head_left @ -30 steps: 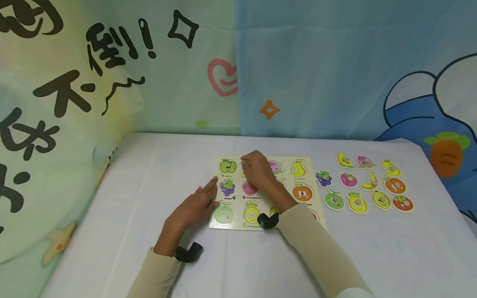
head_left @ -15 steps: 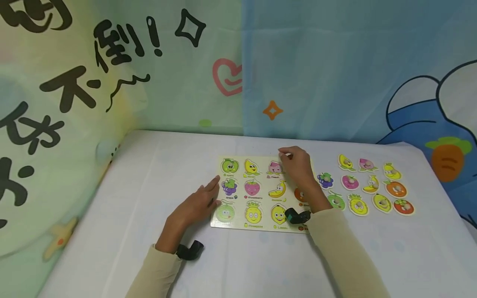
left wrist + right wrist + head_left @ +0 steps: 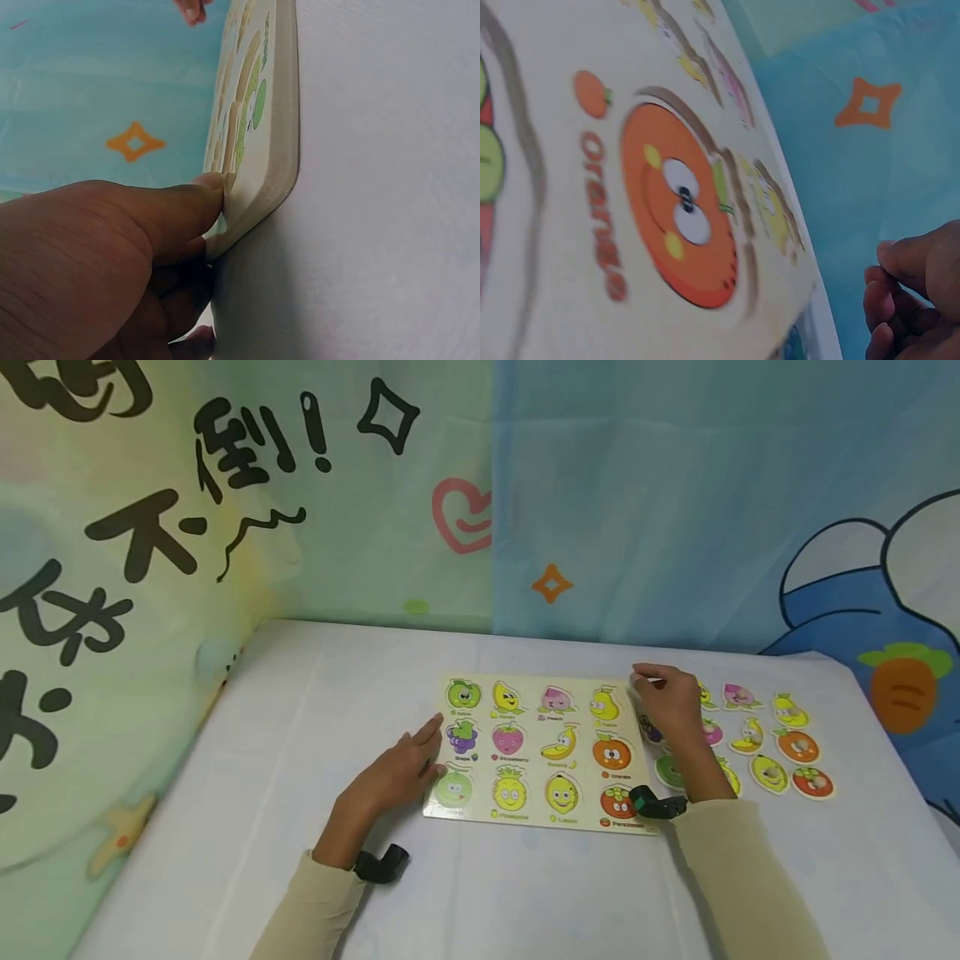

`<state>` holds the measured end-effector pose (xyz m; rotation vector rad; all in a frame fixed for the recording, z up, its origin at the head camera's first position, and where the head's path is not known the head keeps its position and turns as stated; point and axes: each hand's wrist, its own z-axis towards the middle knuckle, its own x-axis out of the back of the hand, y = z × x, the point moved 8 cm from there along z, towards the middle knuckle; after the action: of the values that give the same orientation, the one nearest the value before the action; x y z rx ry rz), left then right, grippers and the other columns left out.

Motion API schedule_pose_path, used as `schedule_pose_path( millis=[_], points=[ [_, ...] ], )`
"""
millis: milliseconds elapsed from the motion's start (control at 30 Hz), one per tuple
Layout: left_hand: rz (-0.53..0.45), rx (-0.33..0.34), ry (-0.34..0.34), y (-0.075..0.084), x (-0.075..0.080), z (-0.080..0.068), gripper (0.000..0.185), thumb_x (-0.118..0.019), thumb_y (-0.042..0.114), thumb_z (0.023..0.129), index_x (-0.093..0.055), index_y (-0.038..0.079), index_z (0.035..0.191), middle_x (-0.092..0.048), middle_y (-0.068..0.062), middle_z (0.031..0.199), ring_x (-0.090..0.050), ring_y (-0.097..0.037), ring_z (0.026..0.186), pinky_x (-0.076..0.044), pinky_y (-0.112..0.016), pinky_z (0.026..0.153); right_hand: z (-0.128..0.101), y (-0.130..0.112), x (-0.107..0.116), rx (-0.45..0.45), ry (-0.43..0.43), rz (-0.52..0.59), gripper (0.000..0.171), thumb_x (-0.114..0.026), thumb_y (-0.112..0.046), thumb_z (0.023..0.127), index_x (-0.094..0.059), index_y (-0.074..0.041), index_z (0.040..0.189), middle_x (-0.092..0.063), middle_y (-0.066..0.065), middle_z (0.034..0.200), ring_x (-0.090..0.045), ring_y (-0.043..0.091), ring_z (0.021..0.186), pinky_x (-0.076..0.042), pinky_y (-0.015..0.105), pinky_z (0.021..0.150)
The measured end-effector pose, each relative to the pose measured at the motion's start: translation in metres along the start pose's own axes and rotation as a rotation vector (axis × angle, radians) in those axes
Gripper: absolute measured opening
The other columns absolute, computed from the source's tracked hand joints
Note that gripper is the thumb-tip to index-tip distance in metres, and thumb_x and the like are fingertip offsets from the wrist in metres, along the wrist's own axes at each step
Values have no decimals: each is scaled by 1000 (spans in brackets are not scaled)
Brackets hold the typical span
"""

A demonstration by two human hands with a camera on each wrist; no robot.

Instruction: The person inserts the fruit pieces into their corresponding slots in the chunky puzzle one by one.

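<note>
Two hands at a fruit puzzle board on a white desk.

The board (image 3: pixel 536 752) lies flat mid-desk, between the hands. The left hand (image 3: pixel 397 770) rests released against the board's left edge, thumb touching the near corner by the green fruit; fingers lie straight. The right hand (image 3: pixel 671 703) hovers just past the board's right edge, above the loose fruit pieces (image 3: pixel 780 747) spread beside the board, fingers curled; whether it grips a piece I cannot tell. Board slots show printed fruits, the orange (image 3: pixel 679 206) nearest the right hand.
</note>
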<state>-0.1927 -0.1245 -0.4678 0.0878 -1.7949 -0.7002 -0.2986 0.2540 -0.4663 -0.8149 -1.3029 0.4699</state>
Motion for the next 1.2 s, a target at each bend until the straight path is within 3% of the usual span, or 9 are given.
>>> schedule_pose_path(
  millis=[200, 300, 500, 667, 867, 1000, 1200],
  points=[
    [-2, -3, -3, 0, -1, -1, 62, -59, 22, 99, -32, 2, 150, -16, -3, 161, -25, -22, 143, -17, -40, 117, 26, 45, 8, 43, 86, -35, 37, -55, -39, 98, -69, -16, 125, -66, 5, 115, -55, 17, 94, -45, 25, 72],
    [-5, -8, -4, 0, -3, 1, 62, -59, 22, 99, -32, 1, 150, -16, -4, 161, -24, -23, 143, -17, -40, 117, 20, 41, 21, 26, 81, -12, 37, -57, -35, 98, -68, -13, 125, -66, 9, 118, -56, 20, 98, -45, 28, 75],
    [-10, 2, -5, -1, -5, 2, 61, -58, 23, 99, -32, 2, 150, -16, -3, 161, -24, -22, 143, -18, -40, 117, -2, 24, 49, -111, 52, -31, 37, -55, -26, 99, -63, -7, 130, -61, 14, 126, -54, 23, 102, -47, 25, 65],
    [9, 13, -4, -5, -8, 3, 62, -58, 24, 99, -32, 3, 151, -15, -1, 161, -24, -20, 143, -18, -38, 117, -5, 38, 63, -217, 2, -27, 42, -51, -28, 101, -56, -8, 138, -56, 18, 132, -54, 25, 100, -52, 21, 61],
    [-10, 11, 3, -3, -9, 4, 62, -59, 24, 98, -31, 5, 151, -15, 1, 161, -23, -19, 143, -17, -38, 117, 2, 62, 76, -253, 4, -63, 45, -48, -31, 102, -54, -6, 139, -54, 19, 135, -50, 28, 110, -47, 17, 66],
    [-14, 19, -8, -2, -10, 4, 63, -59, 24, 98, -31, 5, 151, -14, 1, 161, -23, -20, 143, -18, -39, 117, 4, 72, 75, -265, -25, -72, 45, -48, -29, 102, -53, -5, 140, -54, 20, 135, -48, 29, 112, -44, 15, 64],
    [-16, 56, -19, -3, -5, 1, 62, -59, 24, 98, -33, 6, 151, -14, 3, 161, -24, -22, 143, -19, -41, 116, 5, 73, 57, -311, -68, -29, 45, -47, -27, 103, -49, -8, 144, -53, 21, 131, -54, 27, 94, -46, 14, 47]
  ],
)
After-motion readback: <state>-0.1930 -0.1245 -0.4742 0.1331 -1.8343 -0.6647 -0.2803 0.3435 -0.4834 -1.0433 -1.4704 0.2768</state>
